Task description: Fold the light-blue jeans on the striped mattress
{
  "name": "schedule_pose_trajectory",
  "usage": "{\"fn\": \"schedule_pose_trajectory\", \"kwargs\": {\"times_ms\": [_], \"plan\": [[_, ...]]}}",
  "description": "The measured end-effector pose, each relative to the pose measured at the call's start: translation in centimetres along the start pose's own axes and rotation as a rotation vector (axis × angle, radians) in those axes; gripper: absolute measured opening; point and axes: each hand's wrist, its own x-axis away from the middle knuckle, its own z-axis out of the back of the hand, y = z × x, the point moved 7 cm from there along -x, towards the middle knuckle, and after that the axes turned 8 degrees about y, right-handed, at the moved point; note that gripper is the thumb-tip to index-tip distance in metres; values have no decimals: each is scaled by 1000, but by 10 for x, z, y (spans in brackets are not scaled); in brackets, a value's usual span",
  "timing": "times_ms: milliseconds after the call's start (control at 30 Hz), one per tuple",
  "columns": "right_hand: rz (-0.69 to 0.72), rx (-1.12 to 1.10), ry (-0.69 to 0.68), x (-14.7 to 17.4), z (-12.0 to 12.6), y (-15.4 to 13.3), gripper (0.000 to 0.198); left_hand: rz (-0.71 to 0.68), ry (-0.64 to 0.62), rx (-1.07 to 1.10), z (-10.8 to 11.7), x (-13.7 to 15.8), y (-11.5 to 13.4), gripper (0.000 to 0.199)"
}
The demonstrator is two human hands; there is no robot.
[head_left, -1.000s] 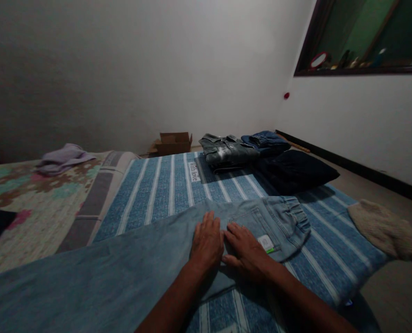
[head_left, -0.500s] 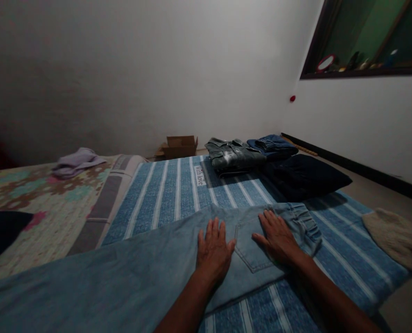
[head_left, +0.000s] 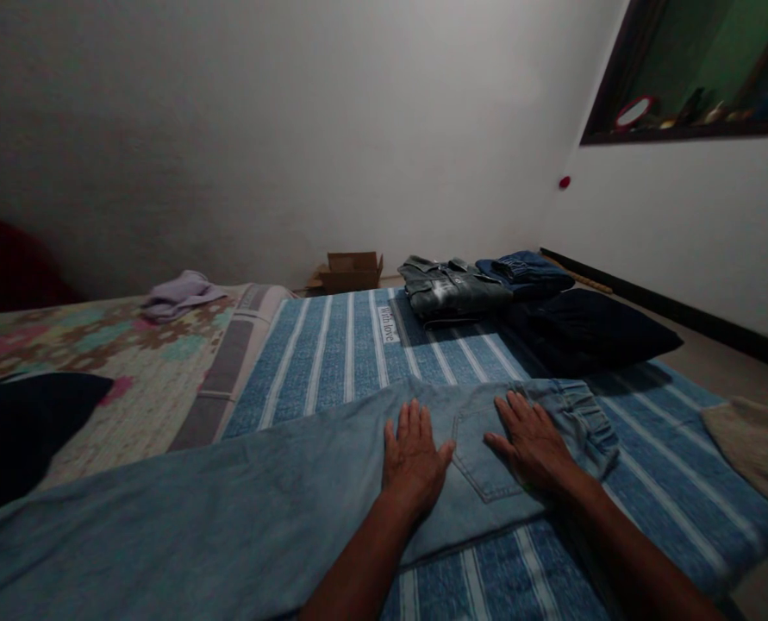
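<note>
Light blue jeans lie lengthwise across the bed, folded so that one back pocket faces up. Their gathered elastic waistband is at the right, and the legs run off toward the lower left. My left hand rests flat on the denim just left of the pocket, fingers pointing away from me. Over the pocket's right side and near the waistband, my right hand lies flat with its thumb spread. Neither hand grips the cloth.
Beneath the jeans is a blue striped bedspread. Toward the back sit a folded grey denim garment, folded blue jeans and dark folded clothing. A beige cloth lies right, a lilac cloth left; a cardboard box stands behind.
The view has turned slightly left, so everything appears shifted to the right. Both hands stay flat at about the same places on the jeans.
</note>
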Motion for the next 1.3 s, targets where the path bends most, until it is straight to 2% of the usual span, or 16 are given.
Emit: {"fn": "schedule_pose_trajectory", "kwargs": {"times_ms": [167, 333, 500, 600, 700, 833, 1100, 1300], "plan": [[-30, 58, 65, 4, 1, 4, 71, 1, 0, -7, -4, 1, 0, 73], [-66, 57, 29, 5, -7, 10, 73, 0, -31, 12, -3, 1, 0, 73], [-74, 90, 3, 5, -9, 10, 75, 48, -123, 72, 10, -5, 7, 74], [-66, 103, 3, 5, -9, 9, 75, 41, -99, 95, 16, -14, 17, 75], [-64, 106, 10, 5, -10, 9, 75, 22, -84, 91, 8, -20, 22, 80], [-63, 99, 10, 5, -12, 10, 74, 19, -55, 79, -4, -20, 20, 84], [-60, 109, 22, 5, -9, 7, 73, 17, -22, 84, -6, -19, 16, 85], [5, 101, 135, -7, 7, -6, 72, 7, 17, 64, -14, -20, 14, 86]]}}
